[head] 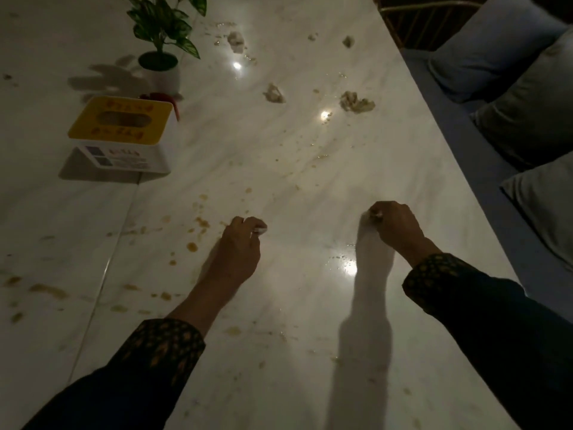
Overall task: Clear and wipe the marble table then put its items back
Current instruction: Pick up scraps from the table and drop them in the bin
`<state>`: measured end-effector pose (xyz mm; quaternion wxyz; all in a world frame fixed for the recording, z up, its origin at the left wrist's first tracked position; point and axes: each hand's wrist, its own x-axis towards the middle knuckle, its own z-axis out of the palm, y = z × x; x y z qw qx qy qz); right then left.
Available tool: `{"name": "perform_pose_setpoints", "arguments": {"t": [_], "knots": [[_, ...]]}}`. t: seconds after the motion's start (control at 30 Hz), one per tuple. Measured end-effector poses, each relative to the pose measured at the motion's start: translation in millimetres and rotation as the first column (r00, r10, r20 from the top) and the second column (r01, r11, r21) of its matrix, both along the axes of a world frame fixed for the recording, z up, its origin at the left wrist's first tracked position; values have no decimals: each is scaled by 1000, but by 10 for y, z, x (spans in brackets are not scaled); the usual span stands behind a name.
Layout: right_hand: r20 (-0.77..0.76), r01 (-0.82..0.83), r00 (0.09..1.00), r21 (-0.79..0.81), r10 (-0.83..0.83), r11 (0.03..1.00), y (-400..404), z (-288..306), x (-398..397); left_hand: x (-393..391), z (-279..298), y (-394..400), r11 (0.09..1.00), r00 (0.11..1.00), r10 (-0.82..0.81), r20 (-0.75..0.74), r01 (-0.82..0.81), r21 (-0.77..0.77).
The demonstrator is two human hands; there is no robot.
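Note:
The white marble table is spotted with brown stains and crumbs. My left hand rests low on the table at centre, its fingers curled and pinching a small white scrap. About a forearm's length to its right, my right hand pinches another small white scrap against the surface. Several crumpled dirty tissue wads lie farther back, one mid-table and one nearer the right edge. A yellow-topped tissue box stands at the left, with a potted plant behind it.
A red object peeks out between the box and the plant pot. Two more wads lie at the far end. A seam runs down the marble on the left. A sofa with cushions lines the table's right edge.

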<state>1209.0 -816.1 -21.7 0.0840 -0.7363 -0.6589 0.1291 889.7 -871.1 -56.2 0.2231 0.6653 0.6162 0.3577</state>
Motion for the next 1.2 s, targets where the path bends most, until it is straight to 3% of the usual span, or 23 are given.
{"name": "perform_pose_setpoints", "arguments": {"t": [0.17, 0.3, 0.47, 0.67, 0.83, 1.0, 1.2], "knots": [[-67, 0, 998, -30, -2, 1000, -296, 60, -107, 31, 151, -95, 986, 988, 134, 77, -125, -108], [-278, -8, 960, -23, 1, 1000, -812, 193, -323, 175, 288, -501, 966, 975, 181, 128, -152, -210], [-489, -139, 864, -9, 117, 990, -1653, 404, -760, 170, 527, -1327, 954, 970, 174, 173, -122, -275], [-492, -358, 801, 62, 341, 932, -2464, 714, -1415, -185, 882, -2509, 908, 903, 377, 207, -316, -277], [-468, -554, 710, 90, 526, 828, -3023, 835, -2173, -727, 972, -3504, 820, 814, 557, 164, -507, -266], [-547, -656, 606, 66, 577, 752, -3815, 740, -2867, -1340, 848, -4570, 700, 698, 702, 141, -641, -315], [-468, -813, 521, -18, 714, 582, -4676, 664, -3706, -2030, 772, -5575, 607, 564, 794, 227, -717, -343]]}}
